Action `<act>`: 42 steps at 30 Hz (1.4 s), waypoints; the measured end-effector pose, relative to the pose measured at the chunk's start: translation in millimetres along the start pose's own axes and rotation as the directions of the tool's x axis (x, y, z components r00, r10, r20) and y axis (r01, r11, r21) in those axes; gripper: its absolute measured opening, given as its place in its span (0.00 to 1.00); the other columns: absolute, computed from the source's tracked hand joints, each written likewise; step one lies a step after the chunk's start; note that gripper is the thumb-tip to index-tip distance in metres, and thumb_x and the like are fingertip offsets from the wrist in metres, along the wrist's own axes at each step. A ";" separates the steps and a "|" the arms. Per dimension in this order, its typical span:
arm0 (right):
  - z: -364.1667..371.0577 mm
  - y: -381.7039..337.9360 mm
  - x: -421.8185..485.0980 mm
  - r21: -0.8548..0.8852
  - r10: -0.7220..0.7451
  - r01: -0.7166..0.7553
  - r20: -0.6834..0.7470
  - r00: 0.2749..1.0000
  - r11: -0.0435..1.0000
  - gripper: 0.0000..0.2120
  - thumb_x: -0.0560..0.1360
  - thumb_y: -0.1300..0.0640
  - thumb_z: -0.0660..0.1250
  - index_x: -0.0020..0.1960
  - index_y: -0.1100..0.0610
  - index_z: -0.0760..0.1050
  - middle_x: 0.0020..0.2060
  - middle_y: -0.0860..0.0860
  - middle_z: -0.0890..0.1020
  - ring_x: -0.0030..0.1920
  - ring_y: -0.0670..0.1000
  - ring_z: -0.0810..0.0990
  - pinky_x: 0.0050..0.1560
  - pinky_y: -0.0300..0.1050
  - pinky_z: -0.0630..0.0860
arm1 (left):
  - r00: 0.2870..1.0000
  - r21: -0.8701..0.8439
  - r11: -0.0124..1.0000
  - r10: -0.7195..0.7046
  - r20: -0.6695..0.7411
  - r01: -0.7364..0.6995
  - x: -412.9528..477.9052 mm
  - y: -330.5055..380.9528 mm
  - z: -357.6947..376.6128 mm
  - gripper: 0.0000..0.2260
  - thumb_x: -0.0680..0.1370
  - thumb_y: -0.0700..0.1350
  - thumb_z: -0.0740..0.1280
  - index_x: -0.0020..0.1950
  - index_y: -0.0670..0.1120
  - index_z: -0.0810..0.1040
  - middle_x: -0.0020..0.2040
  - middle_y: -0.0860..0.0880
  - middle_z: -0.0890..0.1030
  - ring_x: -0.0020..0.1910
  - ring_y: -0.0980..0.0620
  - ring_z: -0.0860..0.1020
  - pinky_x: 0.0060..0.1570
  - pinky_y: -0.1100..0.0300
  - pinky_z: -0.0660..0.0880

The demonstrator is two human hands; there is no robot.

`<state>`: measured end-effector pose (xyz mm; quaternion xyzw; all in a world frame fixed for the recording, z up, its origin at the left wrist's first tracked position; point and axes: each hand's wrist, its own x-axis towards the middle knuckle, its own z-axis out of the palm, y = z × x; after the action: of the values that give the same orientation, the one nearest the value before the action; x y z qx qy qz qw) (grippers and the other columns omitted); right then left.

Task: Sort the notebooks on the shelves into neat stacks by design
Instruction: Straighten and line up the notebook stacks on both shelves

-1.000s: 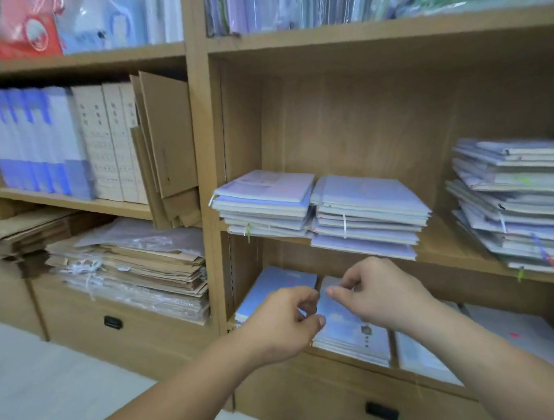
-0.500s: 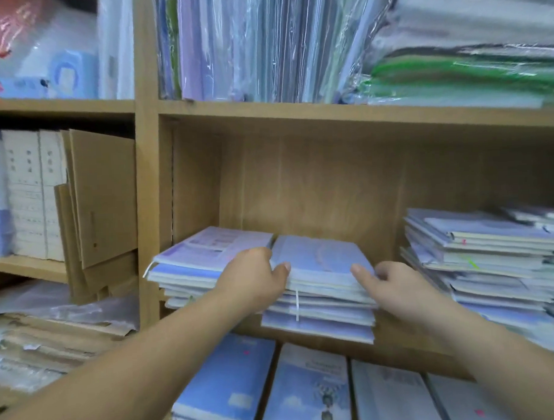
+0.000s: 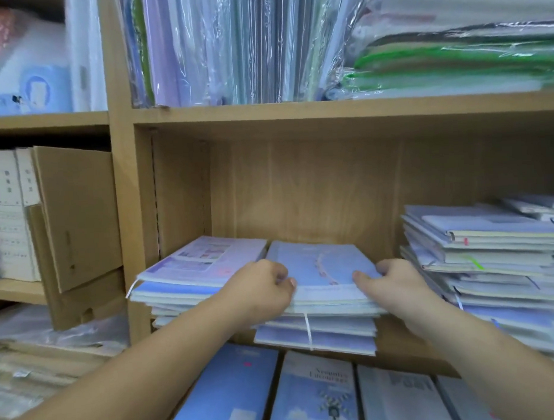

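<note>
Clasping the middle stack's top notebooks (image 3: 318,271) by both side edges, left hand (image 3: 259,292) and right hand (image 3: 397,287) curled; lying squarely between, long axis running into the shelf (image 3: 397,353).

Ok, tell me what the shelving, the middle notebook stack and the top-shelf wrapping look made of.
The shelving: wood-grain board, matte, possibly laminate. The middle notebook stack: paper pages, smooth lilac-blue card covers, pale page edges showing. The top-shelf wrapping: clear glossy plastic film, crinkled with bright glare.

Head camera looks forward, close to the wooden shelf (image 3: 328,109).
</note>
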<state>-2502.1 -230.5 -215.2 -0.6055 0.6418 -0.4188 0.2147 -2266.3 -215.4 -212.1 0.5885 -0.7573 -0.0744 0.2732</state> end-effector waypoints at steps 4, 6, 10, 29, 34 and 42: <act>-20.5 6.5 -18.2 0.007 0.023 -0.022 -0.021 1.000 1.000 0.16 0.76 0.50 0.73 0.57 0.59 0.77 0.54 0.56 0.81 0.53 0.56 0.80 0.48 0.49 0.73 | 0.998 -0.075 0.997 0.015 -0.062 -0.020 -22.6 -3.0 0.8 0.12 0.80 0.56 0.64 0.50 0.50 0.82 0.35 0.52 0.83 0.38 0.52 0.81 0.38 0.61 0.75; -27.6 7.4 -29.9 0.039 0.029 -0.030 0.018 0.999 0.999 0.14 0.75 0.50 0.74 0.50 0.58 0.77 0.51 0.55 0.82 0.49 0.54 0.80 0.46 0.47 0.75 | 0.990 0.000 1.000 0.010 -0.143 -0.010 -23.7 -12.7 -1.2 0.15 0.79 0.56 0.64 0.43 0.46 0.79 0.33 0.48 0.82 0.36 0.49 0.81 0.39 0.55 0.79; -27.1 0.6 -55.4 0.116 -0.078 0.064 0.117 0.990 0.991 0.19 0.70 0.44 0.79 0.56 0.46 0.75 0.52 0.41 0.79 0.50 0.38 0.79 0.47 0.27 0.73 | 0.993 -0.088 0.995 -0.053 -0.107 0.044 -21.7 -8.7 -3.4 0.13 0.81 0.56 0.62 0.48 0.46 0.72 0.40 0.43 0.83 0.39 0.44 0.83 0.39 0.53 0.79; 7.0 -19.5 21.6 -0.051 -0.131 0.151 0.282 0.951 0.987 0.59 0.45 0.26 0.81 0.70 0.53 0.77 0.71 0.46 0.75 0.69 0.47 0.74 0.64 0.41 0.68 | 0.936 0.129 0.989 -0.113 0.334 0.074 22.9 -26.4 -31.7 0.25 0.85 0.62 0.49 0.76 0.52 0.69 0.80 0.49 0.64 0.81 0.47 0.53 0.77 0.46 0.48; 24.0 -19.7 36.3 0.041 -0.099 0.092 0.262 0.960 0.995 0.58 0.43 0.28 0.83 0.69 0.52 0.78 0.67 0.45 0.76 0.67 0.49 0.76 0.64 0.43 0.71 | 0.927 0.220 0.975 -0.100 0.363 0.019 15.1 -14.8 -24.2 0.37 0.76 0.74 0.57 0.82 0.61 0.54 0.82 0.49 0.57 0.81 0.45 0.42 0.73 0.49 0.53; 16.3 -5.1 32.8 0.246 -0.052 0.017 0.136 0.989 0.969 0.18 0.77 0.64 0.69 0.66 0.52 0.80 0.66 0.49 0.78 0.67 0.50 0.75 0.72 0.48 0.69 | 0.965 0.101 0.994 0.005 0.263 -0.032 10.2 -20.3 -19.0 0.46 0.63 0.69 0.76 0.78 0.57 0.66 0.72 0.56 0.73 0.73 0.47 0.67 0.70 0.49 0.70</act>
<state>-2492.0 -266.0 -212.6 -0.6136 0.5580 -0.4543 0.3252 -2241.1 -226.9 -201.6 0.5798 -0.7951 -0.1094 0.1402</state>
